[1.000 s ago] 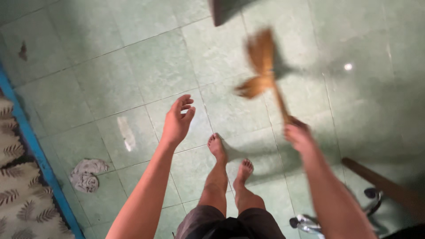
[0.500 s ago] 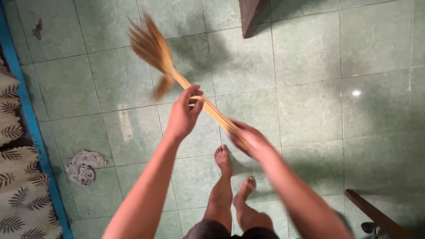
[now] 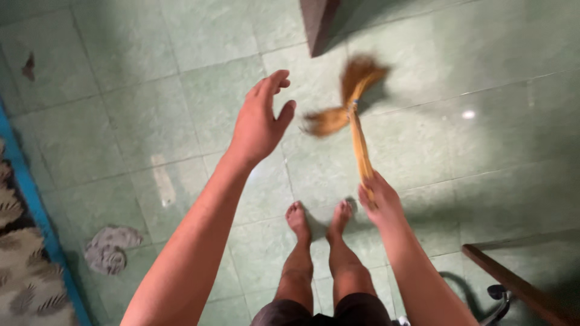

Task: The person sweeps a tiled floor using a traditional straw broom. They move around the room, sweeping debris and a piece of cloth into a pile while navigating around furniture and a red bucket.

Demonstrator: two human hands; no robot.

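We look straight down at a green tiled floor (image 3: 151,108), our two bare feet (image 3: 320,220) together at the bottom centre. Our right hand (image 3: 379,202) is wrapped tight around the lower end of a thin straw hand broom (image 3: 357,130), fingers closed on the bundled stalks. The broom's long axis runs from that grip up and slightly left, away from our body, ending in a blurred, splayed brown brush head above the floor, near a dark furniture leg (image 3: 318,24) at the top edge.

Our left hand (image 3: 260,124) is raised, empty, with fingers spread loosely open and thumb apart. It holds nothing and touches nothing. The brush head lies just to its right, near but apart from the thumb, so the left hand is the free hand nearer the brush end, while the right holds the handle end.

At the lower left lies a crumpled grey rag (image 3: 109,249), beside a blue-edged patterned mat (image 3: 27,265). A wooden rail (image 3: 519,287) crosses the lower right corner.
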